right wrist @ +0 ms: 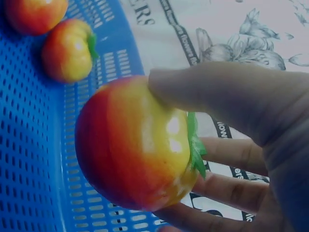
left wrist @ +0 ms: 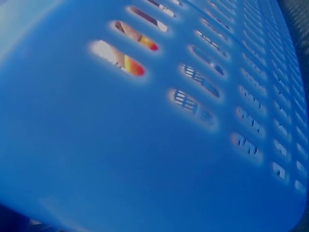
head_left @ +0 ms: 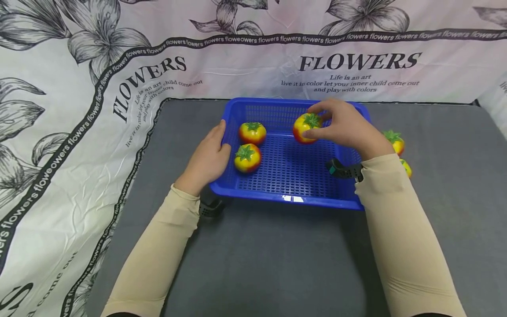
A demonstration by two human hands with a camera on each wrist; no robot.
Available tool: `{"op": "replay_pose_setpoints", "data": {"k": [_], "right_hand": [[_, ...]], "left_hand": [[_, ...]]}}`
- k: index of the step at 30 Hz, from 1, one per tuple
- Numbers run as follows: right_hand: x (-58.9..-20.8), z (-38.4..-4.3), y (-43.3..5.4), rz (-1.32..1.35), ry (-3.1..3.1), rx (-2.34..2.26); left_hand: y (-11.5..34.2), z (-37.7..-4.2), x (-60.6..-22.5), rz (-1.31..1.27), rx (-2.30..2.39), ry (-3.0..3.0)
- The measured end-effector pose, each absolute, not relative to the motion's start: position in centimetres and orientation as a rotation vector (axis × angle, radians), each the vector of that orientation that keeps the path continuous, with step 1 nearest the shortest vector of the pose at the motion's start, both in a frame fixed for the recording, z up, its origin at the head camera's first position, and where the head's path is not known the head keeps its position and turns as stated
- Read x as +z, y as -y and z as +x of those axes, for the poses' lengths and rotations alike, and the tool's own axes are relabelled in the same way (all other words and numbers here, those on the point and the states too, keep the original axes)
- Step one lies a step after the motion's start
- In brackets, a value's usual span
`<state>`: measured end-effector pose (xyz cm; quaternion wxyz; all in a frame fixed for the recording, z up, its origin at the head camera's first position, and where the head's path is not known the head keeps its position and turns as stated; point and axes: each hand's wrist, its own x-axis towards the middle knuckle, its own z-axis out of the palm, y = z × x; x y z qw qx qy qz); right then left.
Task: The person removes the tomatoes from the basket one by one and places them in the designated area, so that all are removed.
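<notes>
A blue plastic basket [head_left: 293,200] with slotted walls stands on the grey table. My right hand [head_left: 342,125] holds a shiny red-and-yellow tomato [right wrist: 140,145] with a green leafy top, over the basket's right half. In the right wrist view the thumb [right wrist: 193,84] lies on one side of it and fingers are partly hidden behind it. Two similar tomatoes, one farther back [head_left: 252,133] and one nearer [head_left: 247,158], sit in the basket's left part. My left hand [head_left: 206,158] touches the basket's left side with fairly straight fingers. Only the basket's wall [left wrist: 120,145] fills most of the left wrist view.
Right of the basket, two more tomatoes, one farther [head_left: 394,141] and one nearer [head_left: 405,167], lie on the grey table [head_left: 277,259], partly hidden by the right arm. A white flower-printed cloth [head_left: 245,70] borders the table's back and left.
</notes>
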<state>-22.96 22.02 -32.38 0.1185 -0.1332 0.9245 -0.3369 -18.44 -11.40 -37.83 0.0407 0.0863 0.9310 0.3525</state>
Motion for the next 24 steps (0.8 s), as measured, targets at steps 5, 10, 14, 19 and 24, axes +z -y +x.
{"op": "replay_pose_setpoints", "data": {"k": [5, 10, 14, 19, 24], "right_hand": [[-32.4, -22.6, -22.5, -0.369, -2.756, -0.97], [-32.3, -22.4, -23.2, -0.372, -2.79, -0.977], [-32.1, -22.3, -23.9, -0.357, -2.81, -0.968], [-31.5, -22.1, -24.6, -0.323, -2.807, -0.972], [-30.5, -21.9, -25.8, -0.267, -2.834, -0.938]], "left_hand": [[11.3, -18.3, -37.9, 0.253, 1.061, -2.848], [11.3, -18.3, -38.0, 0.241, 1.062, -2.85], [11.3, -18.4, -38.0, 0.233, 1.061, -2.856], [11.3, -18.4, -37.9, 0.232, 1.066, -2.854], [11.2, -18.3, -37.8, 0.242, 1.084, -2.848]]}}
